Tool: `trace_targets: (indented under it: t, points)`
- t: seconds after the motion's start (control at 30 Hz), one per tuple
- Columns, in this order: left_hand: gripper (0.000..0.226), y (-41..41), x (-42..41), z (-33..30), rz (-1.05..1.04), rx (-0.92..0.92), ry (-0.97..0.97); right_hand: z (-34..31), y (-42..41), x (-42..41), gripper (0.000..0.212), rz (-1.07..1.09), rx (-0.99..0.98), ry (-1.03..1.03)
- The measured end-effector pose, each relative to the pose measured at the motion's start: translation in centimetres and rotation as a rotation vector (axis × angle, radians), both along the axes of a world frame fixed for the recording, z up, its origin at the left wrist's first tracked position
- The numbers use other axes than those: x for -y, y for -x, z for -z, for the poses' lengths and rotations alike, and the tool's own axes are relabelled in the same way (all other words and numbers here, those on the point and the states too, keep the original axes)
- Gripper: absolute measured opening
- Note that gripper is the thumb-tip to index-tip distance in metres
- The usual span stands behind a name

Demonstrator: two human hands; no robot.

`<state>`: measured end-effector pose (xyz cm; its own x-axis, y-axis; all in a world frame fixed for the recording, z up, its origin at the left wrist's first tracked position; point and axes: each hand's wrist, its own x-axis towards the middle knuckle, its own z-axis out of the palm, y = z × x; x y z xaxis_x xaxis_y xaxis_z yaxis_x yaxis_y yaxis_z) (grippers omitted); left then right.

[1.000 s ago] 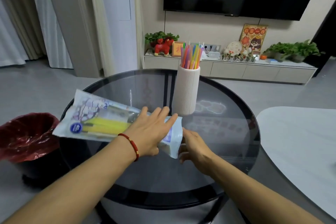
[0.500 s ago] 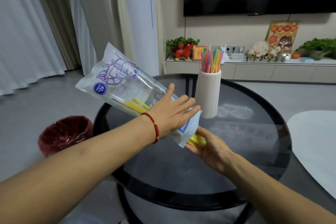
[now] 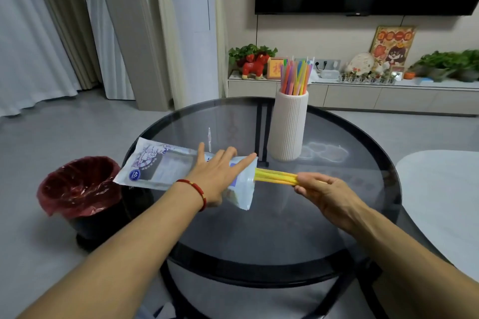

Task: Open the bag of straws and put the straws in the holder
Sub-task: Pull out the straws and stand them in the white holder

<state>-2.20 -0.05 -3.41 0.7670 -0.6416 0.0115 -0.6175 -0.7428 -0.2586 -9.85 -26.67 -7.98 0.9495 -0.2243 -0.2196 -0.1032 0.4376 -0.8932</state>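
A clear printed bag of straws lies across the left part of the round glass table, its open end pointing right. My left hand lies flat on the bag with straight fingers and presses it. My right hand grips a bunch of yellow straws, which stick halfway out of the bag's mouth. The white ribbed holder stands upright behind the bag and contains several coloured straws.
A bin with a red liner stands on the floor left of the table, under the bag's far end. A white table sits at the right. A low TV cabinet with plants and ornaments runs along the back wall.
The bag came down from its tilted, raised position to lie level. My right hand moved right, drawing the yellow straws out of the bag's mouth.
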Motion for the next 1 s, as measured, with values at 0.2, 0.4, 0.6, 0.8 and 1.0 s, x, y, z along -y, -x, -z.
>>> trace_targets:
  t: [0.2, 0.4, 0.6, 0.8, 1.0]
  points:
    - [0.13, -0.5, -0.3, 1.5, -0.052, -0.189, 0.032, -2.0, 2.5, 5.2, 0.026, 0.05, 0.044, 0.342]
    - [0.128, -0.1, 0.5, 1.6, -0.116, -0.351, -0.057, -5.6, 6.5, 8.5, 0.025, 0.198, 0.168, 0.609]
    - [0.13, 1.2, 3.1, -1.2, 0.009, -0.199, 0.366, -7.7, 8.5, 7.8, 0.022, 0.242, 0.274, 0.808]
    - [0.043, 4.1, 9.3, -0.4, 0.188, -0.01, 0.634, -10.4, 8.6, 5.2, 0.027, 0.061, 0.386, 0.872]
    - [0.056, 4.5, 12.1, 1.4, -0.069, -0.375, 1.115, -10.1, 7.0, 4.6, 0.061, 0.057, 0.437, 0.352]
